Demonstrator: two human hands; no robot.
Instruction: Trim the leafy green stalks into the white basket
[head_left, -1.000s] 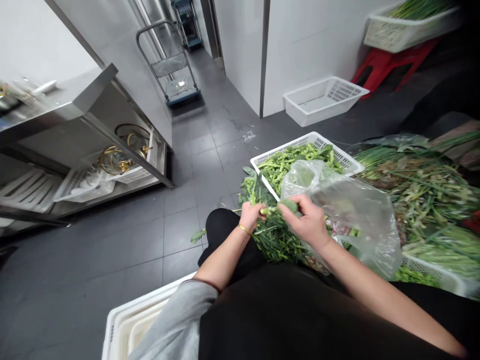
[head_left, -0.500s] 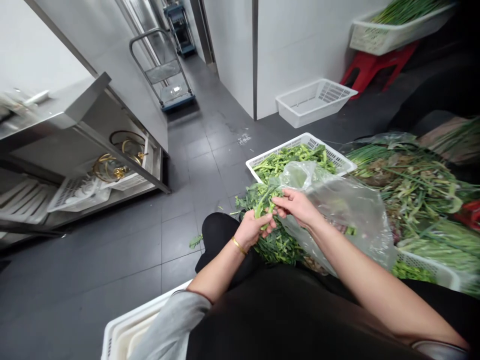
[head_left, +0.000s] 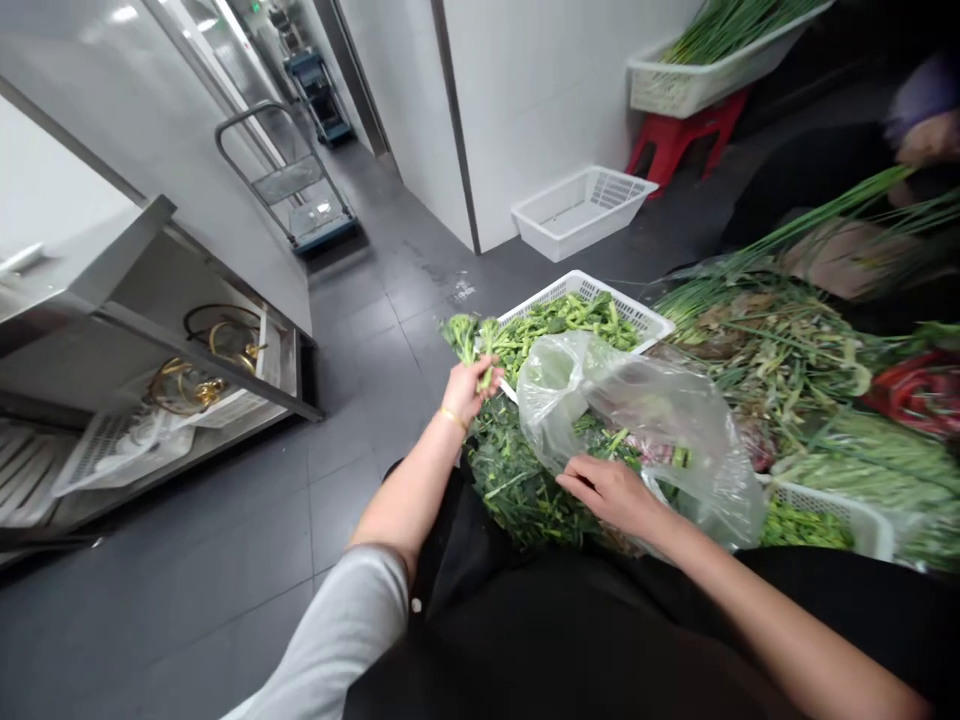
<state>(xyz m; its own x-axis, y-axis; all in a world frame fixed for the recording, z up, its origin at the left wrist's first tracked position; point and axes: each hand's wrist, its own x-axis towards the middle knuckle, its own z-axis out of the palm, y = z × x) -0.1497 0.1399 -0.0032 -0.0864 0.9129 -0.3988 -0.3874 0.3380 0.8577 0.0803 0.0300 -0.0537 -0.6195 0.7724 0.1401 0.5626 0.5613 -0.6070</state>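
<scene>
My left hand [head_left: 471, 388] is closed round a few broccolini stalks [head_left: 474, 345], their green heads pointing away from me beside the near left corner of a white basket [head_left: 660, 325]. In that basket lie many trimmed green stalks [head_left: 585, 320]. My right hand [head_left: 611, 492] hovers at the mouth of a clear plastic bag [head_left: 697, 420], its fingers curled together. What those fingers hold, if anything, is hidden. Below both hands spreads a heap of loose leafy greens [head_left: 517, 470].
On the right lie a pile of green onions [head_left: 787, 340] and another basket [head_left: 874, 525] of greens. A co-worker's hand [head_left: 930, 140] is at the far right. A white basket [head_left: 540, 222] stands by the wall, a trolley [head_left: 322, 225] farther back, and a steel shelf [head_left: 202, 345] at left.
My left hand has moved forward and left with the stalks, toward the basket. My right hand has left the stalks and dropped back to the bag's mouth. The view has shifted somewhat.
</scene>
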